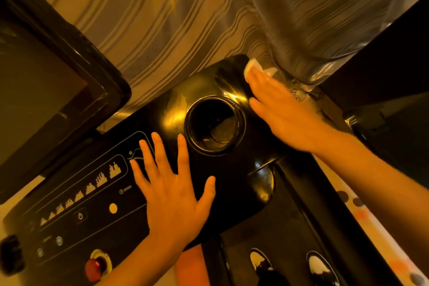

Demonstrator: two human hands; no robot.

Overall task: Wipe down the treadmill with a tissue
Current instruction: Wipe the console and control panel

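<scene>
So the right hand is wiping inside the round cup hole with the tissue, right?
Not quite. The head view shows the right hand pressing the tissue flat on the far corner of the treadmill console, beyond the cup holder, not inside it. It is the right hand and it is wiping with the tissue, so the rest is correct.

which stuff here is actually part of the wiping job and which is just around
In the job: tissue, right hand pressing it flat on the treadmill console, left hand resting flat on the console.

Just around: curtain, dark screen, shoes.
</scene>
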